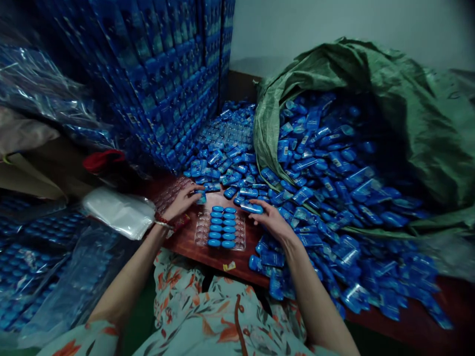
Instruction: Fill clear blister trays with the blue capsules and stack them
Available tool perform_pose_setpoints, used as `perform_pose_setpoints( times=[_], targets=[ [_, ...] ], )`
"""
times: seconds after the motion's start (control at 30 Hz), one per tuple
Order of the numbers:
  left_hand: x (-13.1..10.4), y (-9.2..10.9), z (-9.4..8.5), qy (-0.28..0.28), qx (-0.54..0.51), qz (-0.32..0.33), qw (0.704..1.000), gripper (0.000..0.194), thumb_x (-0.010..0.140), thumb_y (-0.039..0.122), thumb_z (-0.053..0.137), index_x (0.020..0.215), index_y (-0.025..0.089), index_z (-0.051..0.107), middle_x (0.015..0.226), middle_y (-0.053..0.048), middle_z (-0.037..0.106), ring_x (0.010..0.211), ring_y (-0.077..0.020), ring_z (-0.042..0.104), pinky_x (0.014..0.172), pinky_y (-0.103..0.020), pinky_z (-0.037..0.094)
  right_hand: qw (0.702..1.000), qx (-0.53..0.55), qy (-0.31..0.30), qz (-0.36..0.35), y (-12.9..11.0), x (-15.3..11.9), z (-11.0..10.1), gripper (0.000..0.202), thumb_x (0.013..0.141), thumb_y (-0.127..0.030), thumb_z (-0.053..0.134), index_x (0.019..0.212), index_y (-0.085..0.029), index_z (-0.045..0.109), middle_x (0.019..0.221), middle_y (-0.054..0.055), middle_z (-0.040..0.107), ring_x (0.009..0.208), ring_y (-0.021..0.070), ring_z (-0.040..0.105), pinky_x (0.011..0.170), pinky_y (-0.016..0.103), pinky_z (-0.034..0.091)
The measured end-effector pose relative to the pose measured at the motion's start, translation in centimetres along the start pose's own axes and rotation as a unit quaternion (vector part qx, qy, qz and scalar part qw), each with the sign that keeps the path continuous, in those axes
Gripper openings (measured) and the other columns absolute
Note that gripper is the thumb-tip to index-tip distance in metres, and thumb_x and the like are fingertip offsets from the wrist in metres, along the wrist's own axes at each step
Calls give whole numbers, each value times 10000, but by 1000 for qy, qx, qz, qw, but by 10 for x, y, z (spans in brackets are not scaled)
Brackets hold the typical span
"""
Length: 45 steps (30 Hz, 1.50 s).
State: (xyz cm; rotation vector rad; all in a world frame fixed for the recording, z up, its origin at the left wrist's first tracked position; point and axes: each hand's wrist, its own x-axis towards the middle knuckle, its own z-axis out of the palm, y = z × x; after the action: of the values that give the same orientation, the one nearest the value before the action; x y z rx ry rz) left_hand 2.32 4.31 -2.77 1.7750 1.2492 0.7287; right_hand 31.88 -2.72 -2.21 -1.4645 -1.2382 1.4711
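Tray [221,229] on table [193,244]: middle two columns filled, outer columns unfilled. Piece [252,207] gripped by right hand [272,220] beside tray; another [201,198] pinched by left hand [181,200]. Large pile [334,198] right of tray unsorted.

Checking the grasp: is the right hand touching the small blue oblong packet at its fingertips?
Touching. The head view shows the right hand with fingertips lying on the small blue oblong packet.

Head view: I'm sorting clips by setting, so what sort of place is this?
Probably a small packing workshop: a green woven sack spilling blue packets, a clear blister tray half filled, and stacked filled trays against the wall.
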Motion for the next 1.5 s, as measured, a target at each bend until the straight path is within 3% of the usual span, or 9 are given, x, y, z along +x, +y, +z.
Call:
perform_pose_setpoints(
  times=[0.17, 0.27, 0.37, 0.47, 0.6, 0.77, 1.17, 1.33, 1.5],
  targets=[
    [-38, -2, -9, -110, -183, -53, 976, 672, 723, 421, 665, 1315, 180, 458, 1316, -111, 516, 1192, -253, 489, 982, -401, 405, 997, -70, 38, -5, 19, -24, 5, 474, 752, -362, 579, 1179, -168, 509, 756, 17, 673, 658, 174, 649, 628, 303, 528],
    [-47, -11, -6, -111, -206, -64, 970, 727, 670, 417, 717, 1307, 169, 468, 1239, -111, 574, 1113, -245, 550, 933, -384, 449, 969, -221, 91, -64, 18, -21, 12, 303, 845, -402, 495, 1041, -187, 580, 692, 7, 656, 624, 172, 628, 644, 294, 500],
    [-46, -22, -2, 0, -132, -64, 989, 513, 710, 436, 666, 1117, 129, 607, 1041, -91, 661, 953, -219, 614, 852, -348, 485, 914, -377, 103, -113, 8, -14, 16, 249, 902, -364, 437, 1025, -190, 565, 837, 34, 673, 766, 177, 636, 718, 274, 458],
    [-42, -24, 0, 60, -47, -38, 996, 344, 772, 414, 584, 953, 126, 638, 895, -61, 678, 848, -200, 621, 811, -334, 490, 846, -523, 28, -103, -4, -8, 21, 251, 939, -347, 379, 1096, -206, 517, 969, 53, 651, 857, 174, 624, 687, 249, 427],
    [-38, -9, -4, 10, 47, 49, 998, 290, 843, 294, 450, 1038, 142, 603, 1034, -84, 658, 949, -193, 603, 880, -336, 462, 763, -642, -29, -65, -17, -6, 29, 265, 958, -340, 324, 1118, -206, 486, 973, 76, 625, 894, 184, 609, 657, 244, 408],
    [-35, 11, -7, -59, 124, 98, 986, 316, 845, 187, 384, 1102, 134, 560, 1062, -110, 627, 969, -196, 585, 869, -330, 459, 710, -699, -56, -60, -28, -3, 37, 292, 953, -216, 279, 1187, -181, 452, 965, 109, 618, 928, 207, 599, 702, 267, 419],
    [-39, 15, -5, -117, 397, 84, 906, 403, 854, 106, 320, 1191, 211, 515, 1023, -95, 524, 766, -188, 575, 689, -296, 460, 699, -712, -49, -47, -28, -1, 41, 289, 954, -234, 280, 1187, -165, 436, 939, 127, 631, 898, 226, 624, 670, 272, 438],
    [-30, 20, 8, -139, 369, 153, 906, 347, 851, 46, 331, 1102, 191, 520, 1156, -115, 500, 1027, -216, 535, 856, -336, 442, 705, -705, -52, -55, -29, -1, 41, 296, 957, -225, 270, 1183, -159, 450, 897, 113, 638, 867, 225, 634, 659, 274, 438],
    [-14, 31, 20, -185, 415, 180, 872, 262, 846, 53, 356, 973, 149, 564, 1039, -126, 552, 974, -231, 550, 897, -405, 443, 698, -713, -54, -41, -36, -2, 44, 297, 934, -160, 293, 1188, -158, 447, 927, 129, 641, 904, 213, 626, 687, 263, 437]
  ],
)
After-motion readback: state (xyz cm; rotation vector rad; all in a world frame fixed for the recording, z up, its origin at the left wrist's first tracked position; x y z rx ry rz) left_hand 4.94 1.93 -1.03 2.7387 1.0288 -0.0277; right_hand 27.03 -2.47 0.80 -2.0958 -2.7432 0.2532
